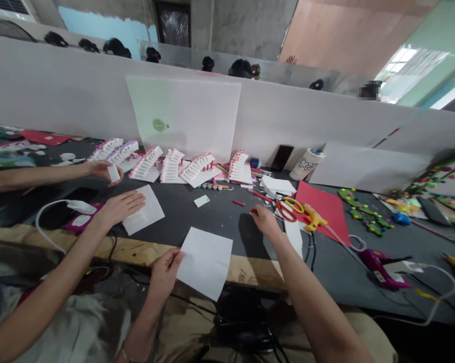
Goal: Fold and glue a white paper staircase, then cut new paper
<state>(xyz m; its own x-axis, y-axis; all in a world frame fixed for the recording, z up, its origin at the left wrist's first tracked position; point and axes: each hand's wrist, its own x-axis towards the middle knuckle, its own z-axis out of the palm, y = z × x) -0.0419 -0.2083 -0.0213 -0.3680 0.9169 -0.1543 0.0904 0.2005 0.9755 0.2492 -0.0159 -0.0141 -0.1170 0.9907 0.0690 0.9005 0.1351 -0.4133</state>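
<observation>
White sheet [208, 262]: lower middle of the frame, across the wooden table edge [252, 270]; its visible face looks plain, so I'd call this step early handling of a base.
Left hand [164, 273]: thumb and fingers pinched on the sheet's left edge.
Right hand [267, 222]: right of centre, fingers curled in; whether it has hold of anything small, I can't tell.
Stepped models [172, 166]: a row, left to centre, on similar white paper.
Next move: seems to call for a flat, steady sheet.
</observation>
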